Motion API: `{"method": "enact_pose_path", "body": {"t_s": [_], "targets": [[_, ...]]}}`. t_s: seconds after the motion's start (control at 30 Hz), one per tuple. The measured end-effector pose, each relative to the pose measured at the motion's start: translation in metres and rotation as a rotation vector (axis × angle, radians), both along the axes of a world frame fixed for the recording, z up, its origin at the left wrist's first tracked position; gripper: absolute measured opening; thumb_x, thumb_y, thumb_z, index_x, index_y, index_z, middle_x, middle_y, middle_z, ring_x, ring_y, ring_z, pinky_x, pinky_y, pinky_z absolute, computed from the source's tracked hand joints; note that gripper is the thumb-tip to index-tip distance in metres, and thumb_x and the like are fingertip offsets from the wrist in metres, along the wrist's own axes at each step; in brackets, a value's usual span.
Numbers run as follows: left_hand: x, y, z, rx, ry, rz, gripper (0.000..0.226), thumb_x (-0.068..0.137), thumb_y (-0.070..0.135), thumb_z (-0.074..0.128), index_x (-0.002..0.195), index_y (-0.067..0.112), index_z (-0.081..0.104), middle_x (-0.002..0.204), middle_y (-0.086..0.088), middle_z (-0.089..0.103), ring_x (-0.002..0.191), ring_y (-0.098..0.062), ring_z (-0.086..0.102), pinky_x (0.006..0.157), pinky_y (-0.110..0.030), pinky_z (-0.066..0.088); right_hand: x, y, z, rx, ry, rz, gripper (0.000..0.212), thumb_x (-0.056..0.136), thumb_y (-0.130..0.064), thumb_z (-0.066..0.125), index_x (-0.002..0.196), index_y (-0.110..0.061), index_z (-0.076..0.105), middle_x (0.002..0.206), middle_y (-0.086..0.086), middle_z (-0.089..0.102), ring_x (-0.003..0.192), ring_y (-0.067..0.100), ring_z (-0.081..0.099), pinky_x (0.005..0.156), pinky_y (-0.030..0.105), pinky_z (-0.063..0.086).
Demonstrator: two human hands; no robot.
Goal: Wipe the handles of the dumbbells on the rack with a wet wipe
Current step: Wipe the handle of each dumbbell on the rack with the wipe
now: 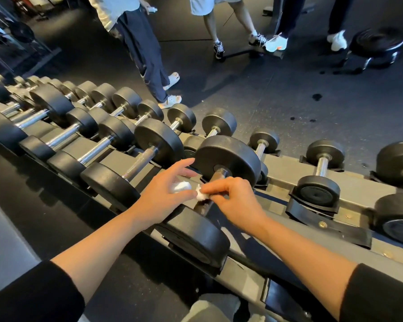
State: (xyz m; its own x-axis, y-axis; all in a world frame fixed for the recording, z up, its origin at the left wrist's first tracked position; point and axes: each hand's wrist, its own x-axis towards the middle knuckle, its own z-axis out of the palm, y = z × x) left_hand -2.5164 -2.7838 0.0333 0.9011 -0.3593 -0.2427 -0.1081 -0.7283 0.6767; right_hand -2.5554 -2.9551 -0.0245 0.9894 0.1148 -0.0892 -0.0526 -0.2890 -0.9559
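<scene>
A long grey rack [289, 180] carries rows of black dumbbells with metal handles. Directly in front of me lies a large dumbbell with a dark knurled handle [216, 177]. My right hand [235, 201] pinches a small crumpled white wet wipe [200, 194] against that handle. My left hand [165, 194] is just left of it, fingers loosely spread, with a white wad of wipe [182, 186] under its fingers. Whether the two white pieces are one wipe I cannot tell.
More dumbbells [140, 159] fill the rack to the left, and smaller ones [319, 177] sit to the right. Three people [147, 54] stand on the dark rubber floor beyond the rack. A round black stool [377, 45] stands at the far right.
</scene>
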Motion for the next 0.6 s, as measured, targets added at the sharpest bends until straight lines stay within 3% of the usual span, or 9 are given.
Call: {"method": "enact_pose_path", "body": {"t_s": [0.1, 0.17, 0.23, 0.37, 0.5, 0.6], "targets": [[0.024, 0.006, -0.003, -0.126, 0.056, 0.031, 0.054, 0.09, 0.017, 0.062, 0.134, 0.038, 0.041, 0.117, 0.022, 0.056, 0.113, 0.006, 0.045, 0.103, -0.028, 0.031, 0.012, -0.003, 0.002, -0.133, -0.111, -0.22, 0.03, 0.089, -0.002, 0.058, 0.112, -0.017, 0.069, 0.115, -0.006, 0.066, 0.103, -0.003, 0.05, 0.096, 0.012, 0.037], [0.042, 0.01, -0.012, -0.112, -0.005, -0.045, 0.054, 0.09, 0.014, 0.061, 0.136, 0.036, 0.041, 0.119, 0.025, 0.053, 0.112, 0.016, 0.04, 0.102, -0.018, 0.026, 0.019, -0.001, 0.0, -0.267, -0.184, -0.254, 0.03, 0.089, -0.002, 0.057, 0.113, -0.016, 0.069, 0.119, -0.003, 0.065, 0.11, 0.005, 0.051, 0.1, 0.017, 0.037], [0.057, 0.012, -0.022, -0.088, -0.08, -0.156, 0.054, 0.09, 0.01, 0.061, 0.138, 0.028, 0.044, 0.126, 0.021, 0.05, 0.113, 0.019, 0.038, 0.101, -0.007, 0.024, 0.025, 0.007, 0.0, -0.404, -0.217, -0.218, 0.028, 0.09, -0.004, 0.057, 0.113, -0.015, 0.069, 0.121, 0.0, 0.064, 0.117, 0.013, 0.051, 0.102, 0.022, 0.037], [0.069, 0.019, -0.046, -0.128, -0.231, -0.255, 0.058, 0.089, 0.005, 0.062, 0.141, 0.018, 0.043, 0.136, 0.008, 0.045, 0.121, 0.008, 0.034, 0.094, 0.006, 0.017, 0.034, 0.028, 0.006, -0.775, -0.162, -0.019, 0.028, 0.09, -0.004, 0.052, 0.107, -0.016, 0.071, 0.116, -0.003, 0.065, 0.115, 0.018, 0.045, 0.097, 0.022, 0.032], [0.065, 0.022, -0.07, -0.271, -0.177, -0.291, 0.066, 0.087, 0.001, 0.061, 0.145, 0.015, 0.034, 0.151, -0.001, 0.03, 0.139, -0.007, 0.024, 0.102, 0.002, 0.01, 0.039, 0.037, 0.021, -0.891, -0.032, 0.042, 0.028, 0.09, -0.007, 0.054, 0.105, -0.023, 0.071, 0.109, -0.007, 0.067, 0.107, 0.017, 0.047, 0.094, 0.027, 0.039], [0.065, 0.025, -0.078, -0.381, -0.089, -0.277, 0.068, 0.09, 0.004, 0.059, 0.148, 0.019, 0.028, 0.155, 0.003, 0.023, 0.141, -0.006, 0.02, 0.111, -0.012, 0.016, 0.033, 0.047, 0.035, -0.863, 0.076, 0.005, 0.028, 0.089, -0.008, 0.058, 0.109, -0.024, 0.07, 0.114, -0.007, 0.066, 0.105, 0.011, 0.048, 0.093, 0.023, 0.039]]}}
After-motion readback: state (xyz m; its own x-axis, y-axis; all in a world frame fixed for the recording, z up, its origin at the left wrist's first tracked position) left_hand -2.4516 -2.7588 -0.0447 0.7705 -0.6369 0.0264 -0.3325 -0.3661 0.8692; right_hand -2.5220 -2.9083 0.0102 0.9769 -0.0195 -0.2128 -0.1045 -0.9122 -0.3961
